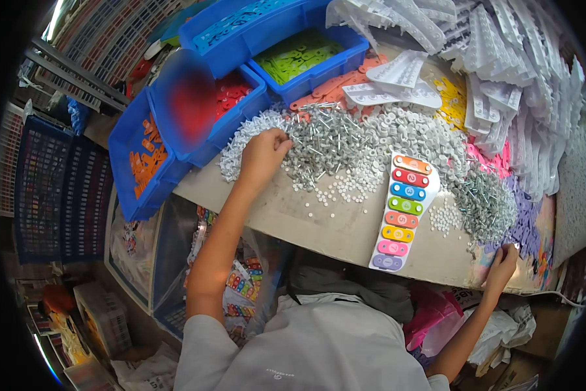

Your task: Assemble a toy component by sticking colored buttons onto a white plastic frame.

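Arms [213, 260] reach wide
Left hand [260, 154] curls, silver pins [325, 146] by its fingertips; right hand [502, 266] curls below purple strips [526, 225]; can't tell if holding.

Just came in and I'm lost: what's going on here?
A person works at a table. The left hand is at the edge of the metal pins, beside small white pieces. The right hand is by the purple bars; what it holds is unclear. Between them, untouched, lies a white board with eight coloured bars.
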Demonstrator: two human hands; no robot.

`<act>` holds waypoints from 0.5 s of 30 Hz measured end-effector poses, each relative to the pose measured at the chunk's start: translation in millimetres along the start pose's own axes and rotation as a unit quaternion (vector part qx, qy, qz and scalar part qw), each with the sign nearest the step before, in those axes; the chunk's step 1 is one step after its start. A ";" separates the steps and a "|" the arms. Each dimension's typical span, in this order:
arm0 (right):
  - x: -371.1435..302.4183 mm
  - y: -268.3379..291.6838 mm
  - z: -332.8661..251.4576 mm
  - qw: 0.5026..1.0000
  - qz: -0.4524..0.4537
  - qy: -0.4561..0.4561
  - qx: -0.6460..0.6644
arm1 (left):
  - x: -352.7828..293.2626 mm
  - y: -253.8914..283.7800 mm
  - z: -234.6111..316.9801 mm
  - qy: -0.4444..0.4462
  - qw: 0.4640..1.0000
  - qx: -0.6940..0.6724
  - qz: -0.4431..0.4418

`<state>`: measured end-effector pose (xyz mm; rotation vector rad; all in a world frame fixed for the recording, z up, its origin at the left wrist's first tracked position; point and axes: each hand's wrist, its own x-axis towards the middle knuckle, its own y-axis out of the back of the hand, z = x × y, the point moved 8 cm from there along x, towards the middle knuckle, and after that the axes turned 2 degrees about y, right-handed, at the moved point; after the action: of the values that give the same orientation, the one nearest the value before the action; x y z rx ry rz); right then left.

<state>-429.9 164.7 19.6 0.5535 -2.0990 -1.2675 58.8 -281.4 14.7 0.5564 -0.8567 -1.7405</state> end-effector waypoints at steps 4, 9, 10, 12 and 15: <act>-2.4 1.3 9.4 0.999 -0.028 -0.026 0.026 | 11.9 -4.9 -8.3 0.014 0.999 -0.021 -0.036; -4.9 -1.3 10.1 0.999 -0.034 -0.027 0.006 | 14.5 -6.3 -6.0 0.025 0.996 0.028 -0.082; -4.4 -1.0 10.9 0.999 -0.033 -0.028 0.005 | 13.0 -5.5 -2.6 0.023 0.996 0.027 -0.083; -4.8 0.5 10.0 0.999 -0.040 -0.016 -0.016 | 9.9 -0.3 2.4 0.023 0.995 0.079 -0.057; -1.9 -1.8 8.7 0.999 -0.048 -0.014 -0.019 | -2.4 18.9 14.6 0.033 0.998 0.045 -0.032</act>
<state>-434.5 170.5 14.4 0.6301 -2.0885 -1.3746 60.5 -278.3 38.5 0.7040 -0.8825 -1.7380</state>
